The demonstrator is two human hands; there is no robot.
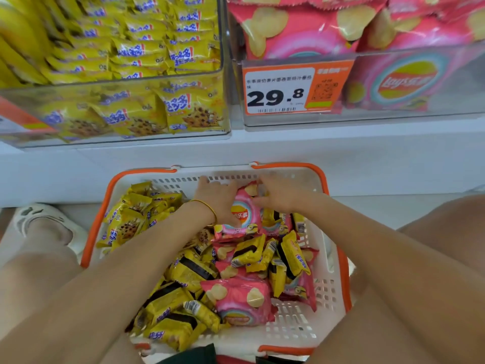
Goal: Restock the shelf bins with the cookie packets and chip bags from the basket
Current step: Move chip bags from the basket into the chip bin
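A white basket (325,285) with an orange rim sits between the person's knees, heaped with yellow cookie packets (126,224) and pink chip bags (241,300); at its far end the left hand (217,203), a gold bangle (210,208) on its wrist, grips one side of a pink chip bag (244,214); the right hand (278,198) pinches that bag's upper edge; above, on the white shelf, a clear left bin (131,80) holds yellow packets; the right bin (446,111) holds pink bags and carries an orange price tag (283,90) reading 29.8.
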